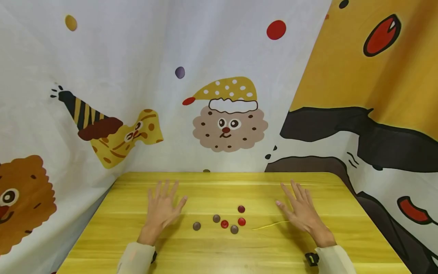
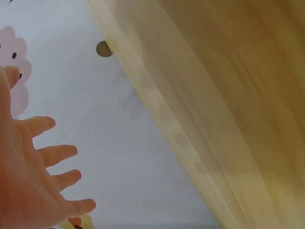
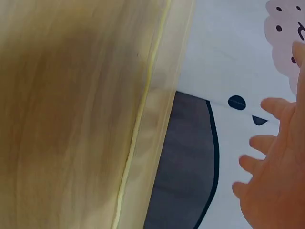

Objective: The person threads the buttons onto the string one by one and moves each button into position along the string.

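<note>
Both hands lie flat on the desk (image 1: 137,243), fingers spread, holding nothing: the left hand (image 1: 162,211) toward the left edge, the right hand (image 1: 302,215) toward the right. Between them lie 6 buttons (image 1: 224,224) and a yellow thread (image 1: 270,226).

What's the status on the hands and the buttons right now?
Left hand open, flat on yellow wooden table, no grip. Right hand open, flat. Six small round red and brown buttons between them, untouched. Thin yellow thread beside right hand.

Bright even light; blurred wrist views, warped edges.
</note>
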`<state>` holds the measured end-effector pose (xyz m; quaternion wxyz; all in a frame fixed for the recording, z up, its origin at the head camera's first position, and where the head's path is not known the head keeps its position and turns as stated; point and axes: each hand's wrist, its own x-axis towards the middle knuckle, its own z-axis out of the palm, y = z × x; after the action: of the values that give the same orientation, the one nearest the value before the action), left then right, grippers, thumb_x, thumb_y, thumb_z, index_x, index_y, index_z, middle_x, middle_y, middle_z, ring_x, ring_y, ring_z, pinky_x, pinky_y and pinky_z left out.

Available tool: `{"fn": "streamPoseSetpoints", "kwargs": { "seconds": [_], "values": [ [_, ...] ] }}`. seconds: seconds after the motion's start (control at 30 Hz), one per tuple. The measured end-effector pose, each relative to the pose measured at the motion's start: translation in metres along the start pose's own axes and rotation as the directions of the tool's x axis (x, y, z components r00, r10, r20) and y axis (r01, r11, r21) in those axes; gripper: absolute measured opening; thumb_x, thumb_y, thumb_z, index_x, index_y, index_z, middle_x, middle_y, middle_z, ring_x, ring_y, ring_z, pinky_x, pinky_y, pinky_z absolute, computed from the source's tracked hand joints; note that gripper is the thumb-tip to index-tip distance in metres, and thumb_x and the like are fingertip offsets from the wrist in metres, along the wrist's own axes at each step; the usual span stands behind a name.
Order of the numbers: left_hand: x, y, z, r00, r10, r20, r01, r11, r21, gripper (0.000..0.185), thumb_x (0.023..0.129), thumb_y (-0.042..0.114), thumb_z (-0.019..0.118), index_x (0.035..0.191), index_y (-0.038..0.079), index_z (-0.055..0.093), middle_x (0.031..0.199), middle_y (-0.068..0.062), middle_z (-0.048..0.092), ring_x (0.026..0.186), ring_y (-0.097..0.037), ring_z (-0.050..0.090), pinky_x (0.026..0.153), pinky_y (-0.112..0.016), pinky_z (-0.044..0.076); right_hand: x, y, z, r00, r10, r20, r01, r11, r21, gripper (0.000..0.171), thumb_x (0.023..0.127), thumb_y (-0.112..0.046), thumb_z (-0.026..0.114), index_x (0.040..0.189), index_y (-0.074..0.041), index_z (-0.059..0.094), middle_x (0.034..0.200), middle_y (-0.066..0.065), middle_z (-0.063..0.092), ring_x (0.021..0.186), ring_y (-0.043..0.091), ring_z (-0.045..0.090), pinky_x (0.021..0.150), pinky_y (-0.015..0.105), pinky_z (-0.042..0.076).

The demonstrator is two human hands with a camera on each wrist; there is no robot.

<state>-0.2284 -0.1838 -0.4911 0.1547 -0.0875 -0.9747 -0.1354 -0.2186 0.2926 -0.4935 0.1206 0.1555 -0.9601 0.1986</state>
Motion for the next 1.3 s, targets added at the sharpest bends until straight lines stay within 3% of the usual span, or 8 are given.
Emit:
{"fn": "streamPoseSetpoints", "kwargs": {
  "seconds": [0.33, 0.6, 0.8, 1.03, 1.3],
  "values": [
    [0.008, 0.017, 0.005, 0.994, 0.104, 0.017, -0.102, 0.991, -0.082, 0.07, 0.096, 0.055, 0.054, 0.152, 0.016, 0.04, 0.149, -0.023, 0.044, 0.138, -0.046, 0.036, 0.109, -0.069, 0.024, 0.0, -0.009, 0.014, 0.996, -0.038, 0.086, 0.021, 0.981, 0.192, 0.064, 0.098, -0.044, 0.059, 0.152, -0.016, 0.039, 0.154, 0.024, 0.032, 0.138, 0.054, 0.026, 0.103, 0.076, 0.018],
    [0.014, 0.032, 0.011, 0.986, 0.136, 0.092, -0.118, 0.977, -0.177, 0.069, 0.097, 0.053, 0.054, 0.154, 0.018, 0.037, 0.146, -0.02, 0.048, 0.134, -0.043, 0.042, 0.107, -0.066, 0.03, 0.0, -0.014, 0.025, 0.986, -0.138, 0.094, 0.112, 0.964, 0.243, 0.057, 0.093, -0.038, 0.068, 0.14, -0.01, 0.054, 0.131, 0.01, 0.055, 0.122, 0.035, 0.049, 0.098, 0.064, 0.037],
    [0.018, 0.049, 0.013, 0.958, 0.211, 0.192, -0.159, 0.954, -0.256, 0.066, 0.099, 0.05, 0.055, 0.154, 0.019, 0.035, 0.147, -0.015, 0.049, 0.135, -0.039, 0.043, 0.109, -0.064, 0.03, 0.001, -0.016, 0.031, 0.974, -0.17, 0.151, 0.121, 0.95, 0.289, 0.053, 0.091, -0.041, 0.07, 0.132, -0.008, 0.06, 0.127, 0.006, 0.057, 0.119, 0.034, 0.05, 0.094, 0.061, 0.04],
    [0.025, 0.066, 0.018, 0.938, 0.258, 0.231, -0.175, 0.928, -0.328, 0.062, 0.099, 0.046, 0.056, 0.152, 0.019, 0.038, 0.146, -0.013, 0.05, 0.135, -0.038, 0.043, 0.109, -0.064, 0.03, 0.001, -0.014, 0.034, 0.962, -0.205, 0.183, 0.136, 0.935, 0.327, 0.043, 0.086, -0.036, 0.076, 0.122, -0.012, 0.066, 0.115, 0.002, 0.062, 0.106, 0.025, 0.051, 0.088, 0.045, 0.036],
    [0.031, 0.085, 0.032, 0.903, 0.322, 0.284, -0.179, 0.884, -0.432, 0.061, 0.099, 0.04, 0.059, 0.151, 0.013, 0.04, 0.144, -0.013, 0.052, 0.133, -0.037, 0.044, 0.107, -0.062, 0.034, -0.002, -0.012, 0.037, 0.936, -0.252, 0.247, 0.118, 0.882, 0.455, 0.032, 0.085, -0.028, 0.078, 0.112, -0.016, 0.066, 0.102, 0.003, 0.061, 0.091, 0.021, 0.049, 0.078, 0.032, 0.042]
  ]
}}
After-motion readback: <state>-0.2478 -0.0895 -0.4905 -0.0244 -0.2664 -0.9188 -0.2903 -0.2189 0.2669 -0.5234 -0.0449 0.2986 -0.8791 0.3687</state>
